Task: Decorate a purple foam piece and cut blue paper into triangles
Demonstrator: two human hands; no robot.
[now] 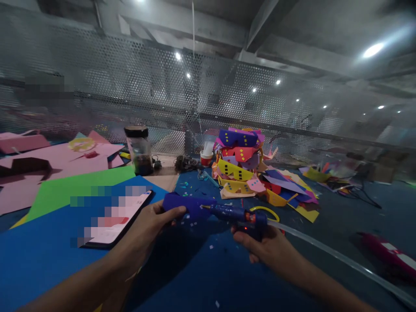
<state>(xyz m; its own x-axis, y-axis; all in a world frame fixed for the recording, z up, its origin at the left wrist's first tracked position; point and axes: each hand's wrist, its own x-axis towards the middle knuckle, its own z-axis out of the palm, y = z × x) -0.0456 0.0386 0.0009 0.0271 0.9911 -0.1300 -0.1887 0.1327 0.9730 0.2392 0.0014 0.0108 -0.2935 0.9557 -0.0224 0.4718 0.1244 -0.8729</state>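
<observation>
Your right hand (266, 249) is wrapped tight around the handle of a blue glue gun (240, 215). A small red light glows on it. The gun points to your left, just above the table. Your left hand (152, 223) pinches a purple paper piece (190, 203) with thumb and fingers. The tip of the gun touches that piece. A long clear stick (341, 260) runs off to the right from behind the gun.

A phone (120, 219) lies just beside your left hand, on a big blue sheet (39, 255). A green sheet (74, 186) lies behind it. Farther back stands a jar (139, 149) with a black lid. A pile of paper shapes (240, 164) in many colors sits behind the gun, next to a small red cup (206, 157).
</observation>
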